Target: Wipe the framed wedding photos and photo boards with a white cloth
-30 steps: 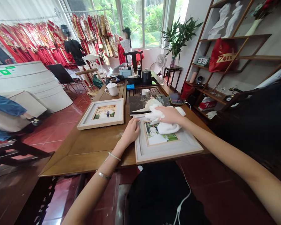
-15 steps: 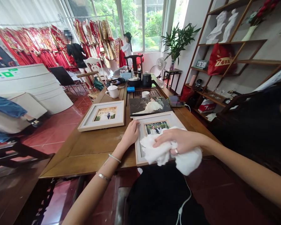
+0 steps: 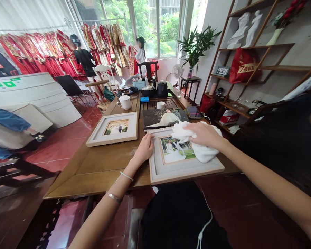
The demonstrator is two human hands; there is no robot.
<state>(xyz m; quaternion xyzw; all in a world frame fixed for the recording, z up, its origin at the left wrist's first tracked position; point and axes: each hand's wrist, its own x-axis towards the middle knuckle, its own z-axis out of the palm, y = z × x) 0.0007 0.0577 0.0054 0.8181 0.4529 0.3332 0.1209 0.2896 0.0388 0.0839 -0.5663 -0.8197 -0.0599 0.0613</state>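
Note:
A pale picture frame [image 3: 171,169] with a wedding photo lies at the near edge of the wooden table [image 3: 103,166]. My left hand [image 3: 144,149] rests on the frame's left rim, fingers curled over it. My right hand [image 3: 203,134] presses a white cloth [image 3: 202,150] onto the frame's upper right part, fingers closed on the cloth. Behind the frame lies a dark photo print [image 3: 163,118]. A second pale frame [image 3: 114,128] lies to the left.
A white cup [image 3: 124,101], small cup [image 3: 160,104], blue box [image 3: 144,99], kettle [image 3: 161,87] and phone [image 3: 194,112] stand farther back. Shelves [image 3: 248,62] fill the right wall. Two people stand by racks of red dresses [image 3: 41,52] at the back.
My right hand with the cloth swept from the frame's top down to its near edge, then back up to the upper right. My left hand stayed on the frame's left rim.

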